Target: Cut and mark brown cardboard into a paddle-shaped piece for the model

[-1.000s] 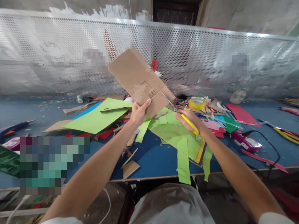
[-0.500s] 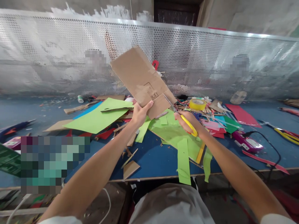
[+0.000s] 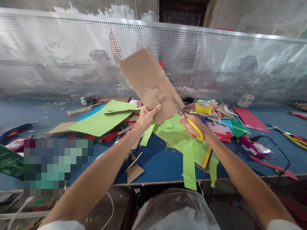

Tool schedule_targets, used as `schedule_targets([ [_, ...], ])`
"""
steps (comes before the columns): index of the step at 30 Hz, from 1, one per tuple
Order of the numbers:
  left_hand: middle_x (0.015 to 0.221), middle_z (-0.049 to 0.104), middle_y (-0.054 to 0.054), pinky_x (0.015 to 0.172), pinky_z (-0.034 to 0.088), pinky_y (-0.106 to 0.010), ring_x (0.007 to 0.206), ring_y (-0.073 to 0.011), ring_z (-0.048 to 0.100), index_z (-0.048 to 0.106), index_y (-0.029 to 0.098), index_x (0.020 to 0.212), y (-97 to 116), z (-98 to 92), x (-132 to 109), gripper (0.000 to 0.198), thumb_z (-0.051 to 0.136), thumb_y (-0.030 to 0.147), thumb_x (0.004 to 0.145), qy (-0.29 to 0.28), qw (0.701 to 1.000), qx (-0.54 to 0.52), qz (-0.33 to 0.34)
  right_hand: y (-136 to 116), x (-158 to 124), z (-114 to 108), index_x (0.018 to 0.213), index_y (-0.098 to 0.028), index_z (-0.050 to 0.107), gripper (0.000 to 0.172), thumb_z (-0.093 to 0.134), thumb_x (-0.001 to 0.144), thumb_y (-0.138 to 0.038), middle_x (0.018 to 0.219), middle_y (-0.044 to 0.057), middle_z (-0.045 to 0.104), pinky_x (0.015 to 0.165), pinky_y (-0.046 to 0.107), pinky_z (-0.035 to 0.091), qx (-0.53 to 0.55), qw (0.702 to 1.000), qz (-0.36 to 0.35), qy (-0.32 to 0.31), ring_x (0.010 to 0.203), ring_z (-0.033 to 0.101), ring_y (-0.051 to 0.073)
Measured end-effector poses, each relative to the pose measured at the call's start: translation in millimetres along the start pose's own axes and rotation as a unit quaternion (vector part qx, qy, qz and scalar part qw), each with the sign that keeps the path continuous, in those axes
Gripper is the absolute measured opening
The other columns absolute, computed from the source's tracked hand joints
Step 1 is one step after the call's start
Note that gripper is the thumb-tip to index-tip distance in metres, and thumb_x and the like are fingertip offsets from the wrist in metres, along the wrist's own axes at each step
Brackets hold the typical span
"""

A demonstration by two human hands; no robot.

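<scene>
My left hand (image 3: 147, 117) grips the lower left edge of a piece of brown cardboard (image 3: 146, 75), its thumb on the printed face. The cardboard is held up at a tilt above the table. In my right hand (image 3: 193, 124) is a pair of scissors (image 3: 196, 130) with yellow handles. Their blades lie at the cardboard's lower right part, beside the printed mark, pointing up and left. Whether the blades are parted is too fine to make out. Below the hands lie a green sheet (image 3: 175, 137) and green paper strips (image 3: 189, 166).
A perforated metal screen (image 3: 59, 57) stands along the table's back. On the blue table (image 3: 158, 169) are a larger green sheet (image 3: 96, 119), a yellow tape roll (image 3: 203, 107), red paper (image 3: 249, 118), a purple device with a cable (image 3: 255, 147) and yellow-handled pliers (image 3: 294, 140).
The cardboard and my left hand have shifted slightly right and tilted a little more upright. The scissors remain at the cardboard's lower right part, in my right hand.
</scene>
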State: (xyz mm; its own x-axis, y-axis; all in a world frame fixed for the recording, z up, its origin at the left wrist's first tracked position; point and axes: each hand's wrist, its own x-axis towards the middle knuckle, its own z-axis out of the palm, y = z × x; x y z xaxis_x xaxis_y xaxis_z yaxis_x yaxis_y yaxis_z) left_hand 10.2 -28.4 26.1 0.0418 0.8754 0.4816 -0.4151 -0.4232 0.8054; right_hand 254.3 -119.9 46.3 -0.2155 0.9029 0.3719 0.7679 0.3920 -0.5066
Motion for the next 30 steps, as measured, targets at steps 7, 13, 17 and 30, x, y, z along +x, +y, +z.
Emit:
schedule_targets([
  [7, 0.132, 0.079, -0.019, 0.120, 0.056, -0.059, 0.128, -0.0386, 0.074, 0.075, 0.014, 0.117, 1.5, 1.4, 0.2, 0.068, 0.102, 0.048, 0.065, -0.003, 1.000, 0.005, 0.003, 3.0, 2.5, -8.0, 0.081, -0.024, 0.055, 0.064, 0.038, 0.102, -0.082, 0.067, 0.002, 0.058, 0.065, 0.030, 0.038, -0.017, 1.000, -0.006, 0.003, 0.067, 0.059, 0.021],
  [13, 0.129, 0.080, -0.019, 0.121, 0.054, -0.060, 0.128, -0.0390, 0.074, 0.075, 0.014, 0.117, 0.9, -1.3, 0.5, 0.066, 0.101, 0.047, 0.067, -0.007, 1.000, 0.014, 0.001, 7.9, 4.4, -0.9, 0.077, -0.024, 0.052, 0.065, 0.034, 0.103, -0.081, 0.070, 0.005, 0.061, 0.067, 0.031, 0.040, -0.031, 0.999, -0.007, 0.011, 0.068, 0.061, 0.022],
  [17, 0.130, 0.079, -0.020, 0.121, 0.054, -0.060, 0.130, -0.0393, 0.073, 0.075, 0.013, 0.120, 2.5, -1.7, -2.3, 0.066, 0.100, 0.048, 0.069, -0.010, 1.000, 0.014, 0.002, 8.1, 2.3, 7.3, 0.080, -0.024, 0.055, 0.066, 0.033, 0.104, -0.082, 0.066, 0.004, 0.060, 0.064, 0.031, 0.041, -0.013, 1.000, 0.006, 0.006, 0.066, 0.062, 0.022],
  [30, 0.133, 0.079, -0.020, 0.119, 0.057, -0.060, 0.131, -0.0400, 0.072, 0.074, 0.016, 0.121, -0.6, 2.0, -7.0, 0.069, 0.101, 0.051, 0.069, -0.015, 0.999, -0.029, -0.022, -1.1, -3.8, 5.3, 0.076, -0.025, 0.054, 0.067, 0.031, 0.105, -0.082, 0.062, 0.003, 0.057, 0.064, 0.031, 0.042, 0.000, 1.000, 0.008, 0.025, 0.065, 0.063, 0.022],
])
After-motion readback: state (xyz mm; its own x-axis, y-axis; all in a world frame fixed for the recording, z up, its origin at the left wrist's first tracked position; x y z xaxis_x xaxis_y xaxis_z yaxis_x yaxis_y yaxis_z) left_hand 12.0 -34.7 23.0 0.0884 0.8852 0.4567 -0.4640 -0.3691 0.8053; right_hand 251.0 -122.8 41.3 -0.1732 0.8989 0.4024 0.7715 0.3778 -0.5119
